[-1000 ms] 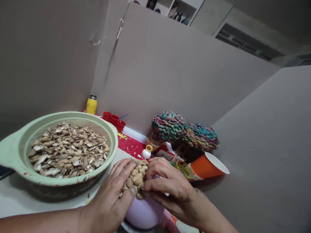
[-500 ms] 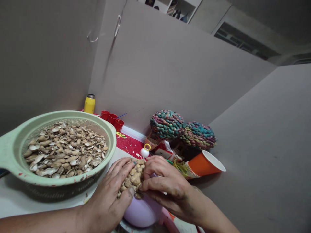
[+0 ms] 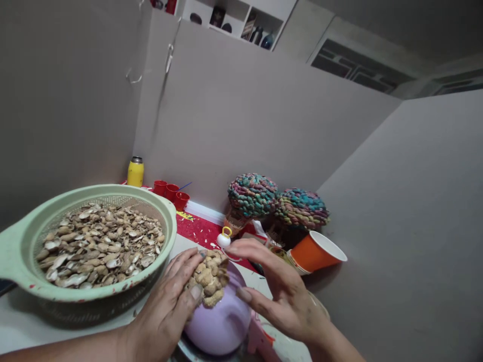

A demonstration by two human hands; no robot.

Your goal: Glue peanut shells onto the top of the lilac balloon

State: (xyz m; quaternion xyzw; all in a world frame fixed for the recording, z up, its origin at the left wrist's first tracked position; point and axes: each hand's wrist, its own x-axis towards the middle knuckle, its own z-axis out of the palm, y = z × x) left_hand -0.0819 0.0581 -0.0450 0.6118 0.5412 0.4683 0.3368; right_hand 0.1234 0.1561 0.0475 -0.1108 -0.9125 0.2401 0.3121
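Note:
A smooth purple balloon (image 3: 219, 327) sits low in the middle, its upper left side covered by a patch of tan peanut shells (image 3: 209, 276). My left hand (image 3: 171, 296) holds the balloon from the left, fingers and thumb resting along the edge of the shell patch. On the other side my right hand (image 3: 283, 291) is lifted off the shells, thumb and fingers spread with nothing between them. Left of my hands, a pale green colander (image 3: 171, 226) holds a heap of loose peanut shells (image 3: 101, 246).
Behind stand a yellow bottle (image 3: 135, 172), three red cups (image 3: 171, 192) and a white round object with a yellow ring (image 3: 224, 240). Two colourful shell-covered balls (image 3: 252, 195) are near the wall. An orange paper cup (image 3: 313, 254) lies tipped at right. Something pink (image 3: 260, 342) touches the balloon's lower right.
My right hand has drawn away from the shells to the right and opened, uncovering more of the balloon. My left hand stays on it. The view has shifted slightly.

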